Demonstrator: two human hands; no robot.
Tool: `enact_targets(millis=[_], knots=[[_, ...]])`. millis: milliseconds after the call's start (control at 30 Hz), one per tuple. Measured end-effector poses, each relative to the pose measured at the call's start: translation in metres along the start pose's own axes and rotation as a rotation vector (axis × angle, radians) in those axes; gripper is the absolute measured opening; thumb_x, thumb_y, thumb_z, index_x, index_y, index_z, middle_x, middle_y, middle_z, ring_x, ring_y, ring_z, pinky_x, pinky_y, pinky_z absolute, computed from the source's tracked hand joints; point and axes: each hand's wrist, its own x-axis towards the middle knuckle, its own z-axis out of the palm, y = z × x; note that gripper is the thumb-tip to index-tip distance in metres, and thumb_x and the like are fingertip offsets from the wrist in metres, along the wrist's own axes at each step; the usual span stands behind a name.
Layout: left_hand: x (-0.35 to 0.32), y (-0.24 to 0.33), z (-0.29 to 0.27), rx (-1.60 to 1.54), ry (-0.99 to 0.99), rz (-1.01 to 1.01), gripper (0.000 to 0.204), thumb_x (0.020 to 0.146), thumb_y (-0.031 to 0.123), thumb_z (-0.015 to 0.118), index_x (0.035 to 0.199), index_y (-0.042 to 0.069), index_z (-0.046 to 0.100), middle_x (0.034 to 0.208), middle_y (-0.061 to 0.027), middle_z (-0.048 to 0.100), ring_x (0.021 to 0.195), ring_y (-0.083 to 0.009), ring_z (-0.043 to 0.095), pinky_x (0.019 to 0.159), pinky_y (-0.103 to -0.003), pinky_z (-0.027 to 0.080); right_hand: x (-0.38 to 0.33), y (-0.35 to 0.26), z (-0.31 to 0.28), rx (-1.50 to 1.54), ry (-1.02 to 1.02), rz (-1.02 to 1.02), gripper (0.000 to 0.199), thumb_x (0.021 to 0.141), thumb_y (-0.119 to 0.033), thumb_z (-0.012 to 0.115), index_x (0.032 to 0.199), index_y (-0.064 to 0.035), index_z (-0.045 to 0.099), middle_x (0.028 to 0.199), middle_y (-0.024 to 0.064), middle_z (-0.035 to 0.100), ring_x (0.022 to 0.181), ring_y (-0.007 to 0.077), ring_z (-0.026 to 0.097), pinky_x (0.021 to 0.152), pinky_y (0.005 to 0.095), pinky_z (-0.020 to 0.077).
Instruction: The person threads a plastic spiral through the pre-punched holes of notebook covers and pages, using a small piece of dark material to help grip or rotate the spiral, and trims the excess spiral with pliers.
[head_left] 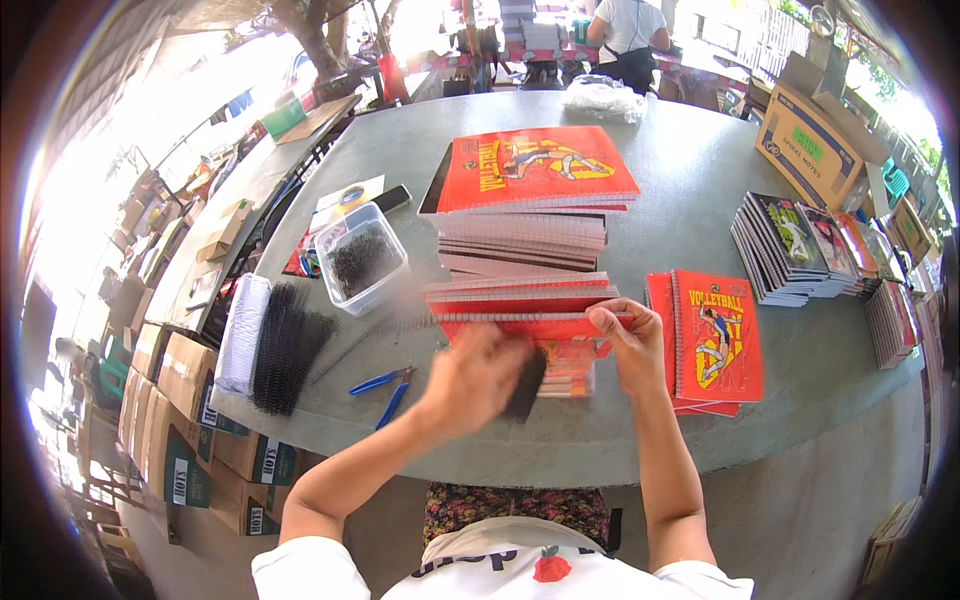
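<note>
A red-covered notebook [560, 326] is held on edge in front of me, its bound edge facing up. My right hand [632, 340] pinches its right end, thumb on top. My left hand [475, 375], smeared by motion, is at the notebook's near side, left of its middle; its fingers are unclear. A thin spiral wire coil [385, 330] sticks out leftward from the notebook's left end. Just beyond stands a tall stack of unbound pages and covers [520, 240], with a red cover [545, 165] on top. A blurred black piece [525, 388] shows beside my left hand.
Left on the table are a clear tub of small dark coils [362, 258], a bundle of black coils [288, 350] and blue-handled cutters [385, 385]. Bound red notebooks [715, 335] lie at right, more notebooks [785, 245] beyond, near a carton [810, 145]. A person [630, 40] stands far back.
</note>
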Motion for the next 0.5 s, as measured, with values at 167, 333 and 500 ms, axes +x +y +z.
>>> enact_targets(millis=[167,333,500], knots=[[0.029,0.005,-0.011,-0.056,0.115,-0.047,0.026,0.069,0.004,0.071,0.095,0.007,0.067,0.08,-0.0086,0.059,0.08,-0.0274,0.057,0.075,-0.037,0.047,-0.002,-0.002,0.003,0.053,-0.009,0.014,0.022,0.083,-0.02,0.07,0.087,0.0012,0.068,0.075,0.0002,0.065,0.068,0.0037,0.054,0.059,0.0181,0.0431],[0.018,0.012,-0.002,-0.109,-0.023,-0.027,0.03,0.07,0.001,0.069,0.099,0.011,0.067,0.079,-0.0072,0.055,0.071,-0.0205,0.056,0.06,-0.033,0.048,-0.001,0.0,0.002,0.054,-0.023,0.006,0.022,0.083,-0.02,0.071,0.087,0.0011,0.068,0.076,0.0002,0.065,0.066,0.0034,0.054,0.056,0.0183,0.0435],[0.022,0.019,0.011,-0.095,-0.094,-0.136,0.022,0.069,0.0,0.069,0.09,0.007,0.067,0.082,-0.0087,0.062,0.078,-0.0245,0.056,0.071,-0.034,0.046,0.001,-0.001,0.003,0.055,-0.001,-0.006,0.021,0.083,-0.019,0.071,0.087,0.0007,0.068,0.075,0.0002,0.065,0.067,0.0019,0.054,0.057,0.0179,0.0436]])
